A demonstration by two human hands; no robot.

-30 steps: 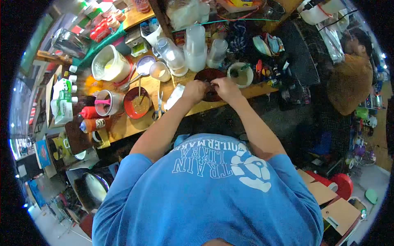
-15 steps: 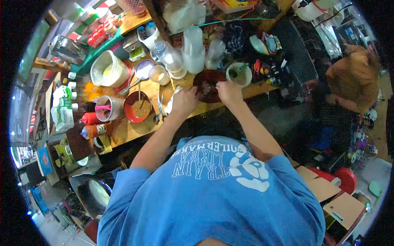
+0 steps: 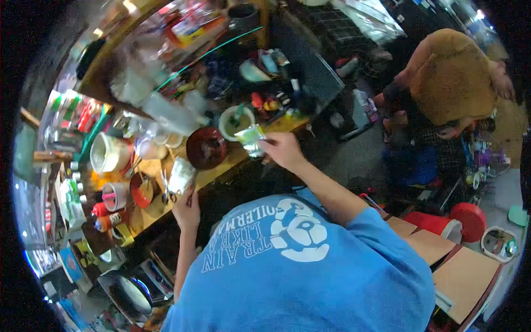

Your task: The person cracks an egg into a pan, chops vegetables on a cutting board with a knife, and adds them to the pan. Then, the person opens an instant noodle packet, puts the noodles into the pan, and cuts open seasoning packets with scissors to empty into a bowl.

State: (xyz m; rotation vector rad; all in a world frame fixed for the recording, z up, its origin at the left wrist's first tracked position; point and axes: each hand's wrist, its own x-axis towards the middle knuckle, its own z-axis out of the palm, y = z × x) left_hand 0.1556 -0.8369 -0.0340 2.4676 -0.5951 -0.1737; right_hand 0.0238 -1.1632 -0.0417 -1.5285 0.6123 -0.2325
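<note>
My right hand (image 3: 286, 150) is closed on a small green and silver packet (image 3: 252, 138), held up beside the light-coloured tub (image 3: 228, 123). Nearer the table's front edge, my left hand (image 3: 188, 211) pinches a whitish packet (image 3: 181, 175), whose kind is blurred. Between the two hands sits a dark red bowl (image 3: 206, 160) with something small and pale inside. A red bowl (image 3: 142, 189) of brownish food with a utensil in it stands left of my left hand. Scissors (image 3: 166, 188) lie between that bowl and the whitish packet.
Clear plastic containers (image 3: 168, 116) stand behind the dark bowl. To the left are a white bucket (image 3: 109, 154), a tub with a pink utensil (image 3: 114, 196) and sauce bottles (image 3: 106, 222). A person in a brown top (image 3: 451, 83) is at the right. A pan (image 3: 130, 293) sits lower left.
My hands have parted from above the dark red bowl. The left moved down and left with the whitish packet; the right now holds the green and silver packet. My view has turned right.
</note>
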